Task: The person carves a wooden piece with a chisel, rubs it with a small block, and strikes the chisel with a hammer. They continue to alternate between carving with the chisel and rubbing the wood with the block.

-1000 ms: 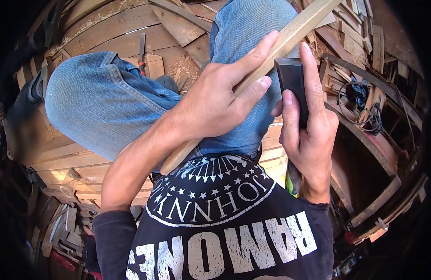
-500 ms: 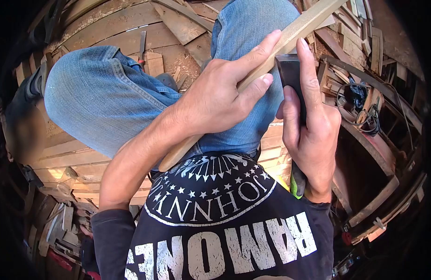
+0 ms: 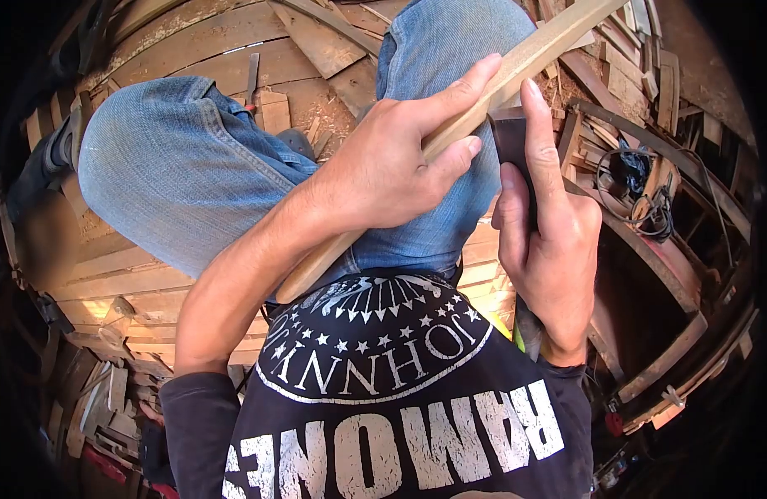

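A long, pale wooden stick [image 3: 533, 60] runs diagonally from the top right, across my lap, to the front of my shirt. My left hand [image 3: 392, 166] is wrapped round its middle, forefinger along the top and thumb on the near side. On the right, my right hand [image 3: 554, 241] grips a dark, flat-bladed tool [image 3: 511, 140], with the forefinger stretched along it. The tool's wide end is close against the stick's side, just beyond my left thumb. Its lower part passes behind my right hand; a bit of yellow-green shows near the wrist.
My jeans-clad knees [image 3: 150, 158] flank the plank floor [image 3: 209, 62], which has shavings and a tool with a red part [image 3: 252, 81]. Wood scraps [image 3: 624, 75], a coil of wire [image 3: 662, 212] and curved timbers [image 3: 666, 366] lie at the right. More scraps [image 3: 101, 407] are at lower left.
My right hand has moved slightly down and left with the tool, whose end is now lower along the stick. The stick's near end has shifted a little left and its angle has changed slightly.
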A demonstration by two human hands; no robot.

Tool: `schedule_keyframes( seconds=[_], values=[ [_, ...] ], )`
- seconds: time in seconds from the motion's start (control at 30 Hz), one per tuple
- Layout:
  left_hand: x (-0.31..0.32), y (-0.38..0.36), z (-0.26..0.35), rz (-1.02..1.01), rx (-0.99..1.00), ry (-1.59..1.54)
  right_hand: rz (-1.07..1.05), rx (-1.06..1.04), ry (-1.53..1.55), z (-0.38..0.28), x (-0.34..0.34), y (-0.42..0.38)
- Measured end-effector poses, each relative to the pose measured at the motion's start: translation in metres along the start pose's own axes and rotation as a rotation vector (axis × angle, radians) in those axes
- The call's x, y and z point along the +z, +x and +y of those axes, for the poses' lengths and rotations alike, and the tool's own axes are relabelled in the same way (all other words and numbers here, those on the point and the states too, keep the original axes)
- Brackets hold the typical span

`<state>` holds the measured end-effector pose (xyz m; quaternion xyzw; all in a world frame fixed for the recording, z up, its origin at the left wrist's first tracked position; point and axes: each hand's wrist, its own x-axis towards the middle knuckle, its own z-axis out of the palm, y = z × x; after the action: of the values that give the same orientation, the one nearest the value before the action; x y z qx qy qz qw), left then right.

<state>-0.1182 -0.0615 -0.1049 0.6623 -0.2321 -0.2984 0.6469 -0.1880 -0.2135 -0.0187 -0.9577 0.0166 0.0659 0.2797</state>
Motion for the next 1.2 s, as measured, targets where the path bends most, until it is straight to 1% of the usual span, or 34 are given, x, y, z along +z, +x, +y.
schedule_keyframes(
  seconds=[0.17, 0.27, 0.33, 0.37, 0.4, 0.47, 0.5, 0.63, 0.7, 0.73, 0.8, 0.93, 1.0, 1.03, 1.1, 1.13, 1.17, 1.2],
  values=[
    [0.000, 0.000, 0.000, -0.008, 0.007, -0.029, 0.015, 0.043, 0.009, -0.005, 0.001, 0.000],
    [0.000, 0.001, -0.002, -0.011, 0.017, -0.048, -0.009, 0.024, 0.011, -0.004, -0.001, -0.002],
    [0.000, 0.000, -0.003, -0.007, 0.025, -0.064, -0.116, -0.015, -0.072, 0.003, 0.001, -0.006],
    [0.000, -0.001, -0.002, -0.008, 0.032, -0.059, -0.156, 0.051, -0.040, 0.002, 0.002, -0.008],
    [-0.001, 0.000, -0.002, -0.001, 0.041, -0.051, -0.154, 0.044, -0.042, 0.003, 0.003, -0.008],
    [-0.003, 0.000, -0.002, -0.003, 0.042, -0.041, 0.021, 0.038, 0.062, 0.005, 0.006, -0.011],
    [-0.002, -0.001, -0.002, -0.017, 0.043, -0.036, 0.023, 0.082, 0.115, 0.003, 0.002, -0.011],
    [0.001, -0.001, -0.002, -0.010, 0.064, -0.088, 0.071, 0.111, 0.108, 0.002, 0.000, -0.008],
    [0.003, -0.003, -0.001, 0.024, 0.058, 0.035, 0.132, 0.144, 0.232, 0.003, 0.003, -0.008],
    [0.002, -0.004, 0.005, 0.024, 0.055, 0.036, 0.130, 0.145, 0.234, 0.003, 0.002, -0.009],
    [-0.002, -0.005, 0.020, -0.042, -0.201, -0.092, -0.006, 0.257, 0.422, 0.003, 0.001, -0.008],
    [0.011, -0.011, 0.005, 0.011, -0.211, -0.040, 0.053, 0.301, 0.484, 0.007, 0.007, -0.006],
    [0.024, -0.011, -0.010, 0.229, 0.134, 0.023, 0.124, 0.334, 0.627, 0.015, 0.017, -0.006],
    [0.022, -0.011, -0.006, 0.221, 0.132, 0.021, 0.146, 0.344, 0.656, 0.018, 0.023, -0.006],
    [0.013, -0.013, 0.007, 0.066, -0.008, -0.002, 0.137, 0.359, 0.719, 0.020, 0.027, -0.005],
    [0.015, -0.012, 0.004, 0.066, -0.012, -0.004, 0.117, 0.365, 0.736, 0.021, 0.028, -0.004],
    [0.017, -0.011, -0.001, 0.111, 0.049, 0.010, 0.113, 0.368, 0.738, 0.025, 0.030, -0.004],
    [0.019, -0.011, -0.005, 0.155, 0.110, 0.023, 0.153, 0.224, 0.701, 0.031, 0.034, -0.004]
  ],
)
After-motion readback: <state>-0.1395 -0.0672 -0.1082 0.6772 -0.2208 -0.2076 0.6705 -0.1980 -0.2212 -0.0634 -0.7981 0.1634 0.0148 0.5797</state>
